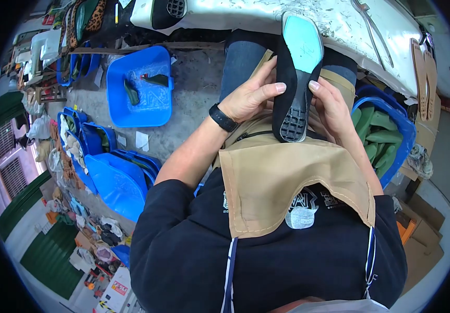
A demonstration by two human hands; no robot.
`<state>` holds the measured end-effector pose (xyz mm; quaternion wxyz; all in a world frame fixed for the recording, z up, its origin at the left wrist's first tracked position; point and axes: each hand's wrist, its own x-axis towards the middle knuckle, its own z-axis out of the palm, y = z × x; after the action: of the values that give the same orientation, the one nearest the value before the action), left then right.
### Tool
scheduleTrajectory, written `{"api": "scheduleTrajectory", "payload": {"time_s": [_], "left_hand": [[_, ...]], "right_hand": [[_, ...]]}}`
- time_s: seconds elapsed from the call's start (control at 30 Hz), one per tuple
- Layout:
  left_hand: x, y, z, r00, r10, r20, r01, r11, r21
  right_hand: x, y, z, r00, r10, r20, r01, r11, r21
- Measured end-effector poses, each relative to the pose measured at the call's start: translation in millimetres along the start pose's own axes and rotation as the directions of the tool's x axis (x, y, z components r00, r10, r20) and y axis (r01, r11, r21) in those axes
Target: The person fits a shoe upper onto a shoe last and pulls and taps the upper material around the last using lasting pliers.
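Nearest the camera are the black shirt [199, 255] and, over it, the tan apron [267, 182], its straps running down toward the shoulders. From the left, several blue tubs [114, 180] stand close together on the grey floor [193, 78], some tilted. To their right, a separate blue tub [154, 112] holds two dark green pieces [131, 92]. Above it in the view, a dark shoe with a treaded heel [175, 8] rests at the left part of the white tabletop [225, 15].

The left hand [251, 96], with a black watch [222, 117] on its wrist, grasps the left edge of a black shoe [297, 83], the thumb pressed on its side. The shoe is sole up above the lap, its turquoise panel pointing away from the person and its treaded heel toward the apron. The right hand [332, 104] grips the opposite edge, fingers closed around it and thumb near the waist of the sole.

Farther right, a long metal tool [374, 31] lies on the tabletop, brown strips [423, 78] hang at its edge, and a blue bin [405, 138] below holds green shoe-shaped pieces [381, 136].
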<state>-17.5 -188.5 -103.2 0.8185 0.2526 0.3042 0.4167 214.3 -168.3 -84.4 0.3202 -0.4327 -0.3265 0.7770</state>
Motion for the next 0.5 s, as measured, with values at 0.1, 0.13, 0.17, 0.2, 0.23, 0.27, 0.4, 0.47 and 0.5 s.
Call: {"api": "scheduleTrajectory", "payload": {"time_s": [0.1, 0.13, 0.17, 0.2, 0.23, 0.27, 0.4, 0.47, 0.5], "left_hand": [[1, 2, 1, 1.000, 0.005, 0.026, -0.006, 0.999, 0.036], [1, 2, 1, 1.000, 0.007, 0.025, -0.008, 0.999, 0.035], [2, 0, 0, 1.000, 0.023, 0.016, -0.024, 0.997, 0.067], [2, -2, -1, 0.999, 0.037, 0.006, -0.037, 0.995, 0.097], [1, -4, -2, 0.999, 0.051, -0.004, -0.050, 0.991, 0.127], [3, -4, -3, 0.998, 0.069, -0.011, -0.067, 0.985, 0.160], [9, 3, 1, 0.989, 0.150, -0.017, -0.133, 0.921, 0.367], [10, 6, 4, 0.985, 0.174, -0.014, -0.151, 0.889, 0.431], [8, 9, 5, 0.989, 0.151, 0.006, -0.141, 0.904, 0.403]], "right_hand": [[-1, -2, 4, 1.000, -0.011, -0.027, 0.010, 1.000, -0.017], [-1, -2, 4, 1.000, -0.011, -0.026, 0.010, 1.000, -0.019], [-1, -2, 4, 0.999, -0.002, -0.032, 0.001, 1.000, -0.016], [-2, -1, 4, 0.999, 0.010, -0.040, -0.010, 1.000, -0.012], [-3, 0, 4, 0.999, 0.022, -0.047, -0.022, 1.000, -0.008], [-2, -1, 4, 0.998, 0.030, -0.052, -0.030, 1.000, -0.006], [1, -7, 12, 0.998, 0.014, -0.063, -0.013, 1.000, 0.015], [0, -9, 16, 0.997, 0.010, -0.071, -0.008, 1.000, 0.023], [-2, -9, 19, 0.995, 0.034, -0.090, -0.034, 0.999, -0.003]]}}
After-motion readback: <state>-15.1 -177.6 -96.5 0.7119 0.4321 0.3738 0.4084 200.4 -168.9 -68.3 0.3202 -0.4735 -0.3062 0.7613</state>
